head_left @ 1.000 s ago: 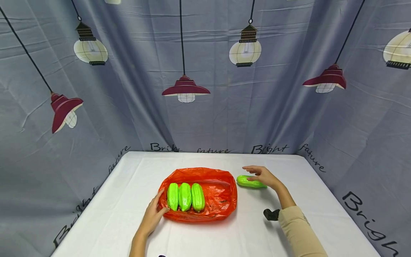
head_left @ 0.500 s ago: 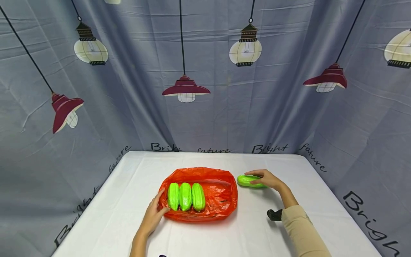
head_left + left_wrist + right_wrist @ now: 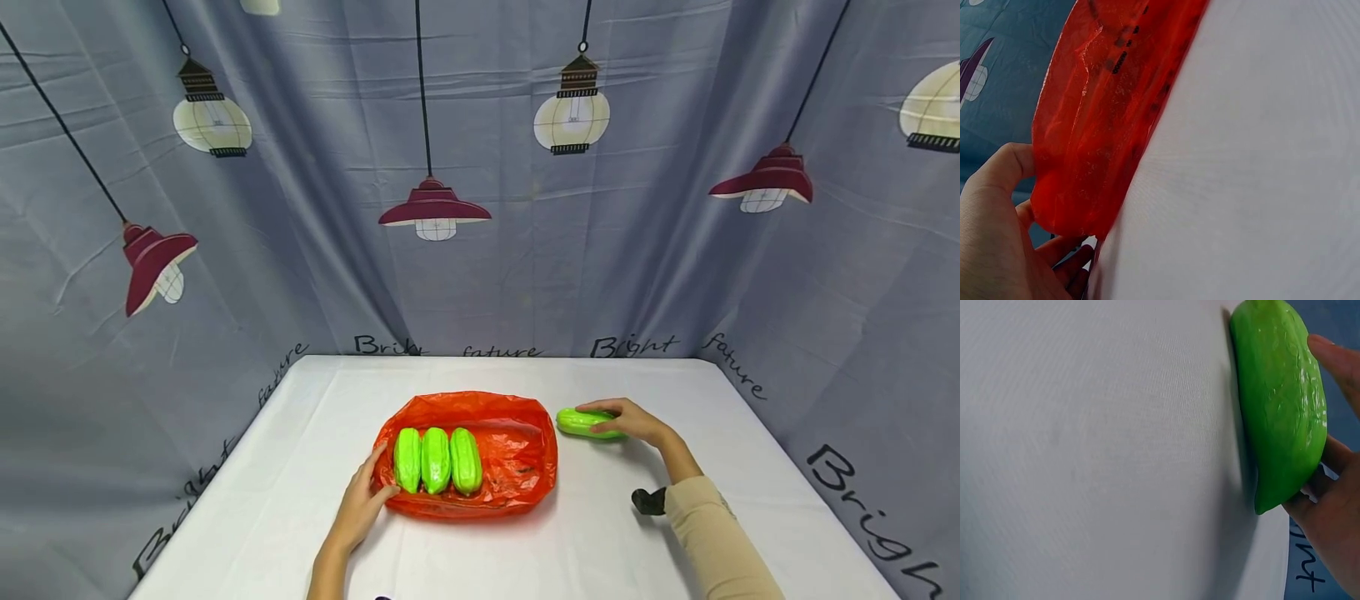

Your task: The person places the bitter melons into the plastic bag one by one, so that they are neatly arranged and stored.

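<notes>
A red plastic bag (image 3: 517, 475) lies spread open on the white table, with three green bitter melons (image 3: 436, 461) side by side in its left half. At its left end my left hand (image 3: 358, 508) holds the rim, thumb at the near edge and fingers along the side. In the left wrist view the bag's outer wall (image 3: 1104, 119) rises beside the thumb. To the right of the bag, a fourth, loose bitter melon (image 3: 576, 422) lies sideways on the table. My right hand (image 3: 632, 419) grips it from above; the right wrist view shows the bumpy, pointed melon (image 3: 1282, 406) between thumb and fingers.
The white table (image 3: 480, 567) reaches back to a grey-blue curtain (image 3: 495, 283) printed with lamps and lettering. A black device (image 3: 648, 502) sits at the right sleeve's cuff, above the table.
My right hand has come down onto the loose bitter melon and closed its fingers on it. My left hand stays at the bag's left end.
</notes>
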`<state>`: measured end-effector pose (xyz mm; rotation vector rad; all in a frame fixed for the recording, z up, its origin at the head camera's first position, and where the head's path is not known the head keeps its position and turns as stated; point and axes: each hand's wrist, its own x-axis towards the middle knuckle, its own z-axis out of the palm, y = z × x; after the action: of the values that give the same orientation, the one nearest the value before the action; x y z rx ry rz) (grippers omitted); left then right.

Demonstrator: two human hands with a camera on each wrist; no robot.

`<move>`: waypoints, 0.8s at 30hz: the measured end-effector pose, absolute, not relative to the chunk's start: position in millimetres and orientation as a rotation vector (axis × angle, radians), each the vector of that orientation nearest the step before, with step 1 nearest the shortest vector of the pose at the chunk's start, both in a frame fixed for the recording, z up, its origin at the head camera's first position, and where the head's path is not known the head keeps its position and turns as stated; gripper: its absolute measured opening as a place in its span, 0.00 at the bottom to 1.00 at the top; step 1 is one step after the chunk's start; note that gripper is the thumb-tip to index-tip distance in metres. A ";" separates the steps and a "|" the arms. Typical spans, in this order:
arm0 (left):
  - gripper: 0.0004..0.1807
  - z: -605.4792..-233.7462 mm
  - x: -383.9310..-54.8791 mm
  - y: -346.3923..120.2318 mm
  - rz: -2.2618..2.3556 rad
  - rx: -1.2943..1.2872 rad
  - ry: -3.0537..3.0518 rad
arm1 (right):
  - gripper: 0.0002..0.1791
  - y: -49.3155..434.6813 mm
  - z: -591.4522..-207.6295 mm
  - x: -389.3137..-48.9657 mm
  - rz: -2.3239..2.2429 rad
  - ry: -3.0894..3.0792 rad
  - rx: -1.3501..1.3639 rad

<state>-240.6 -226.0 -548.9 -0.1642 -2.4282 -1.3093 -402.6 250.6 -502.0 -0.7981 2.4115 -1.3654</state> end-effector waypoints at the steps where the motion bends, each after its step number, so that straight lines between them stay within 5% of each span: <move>1: 0.39 -548.8 -240.9 -226.1 -1.313 -0.161 -2.429 | 0.27 251.0 -501.9 -402.9 -1.356 2.414 -0.797; 24: 0.40 -546.7 -240.5 -228.4 -1.394 -0.127 -2.488 | 0.38 261.1 -506.0 -389.0 -1.263 2.459 -0.780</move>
<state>-240.5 -228.4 -546.7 -0.1270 -2.4880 -1.3942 -389.0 261.1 -506.0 -0.7797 2.4593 -1.2628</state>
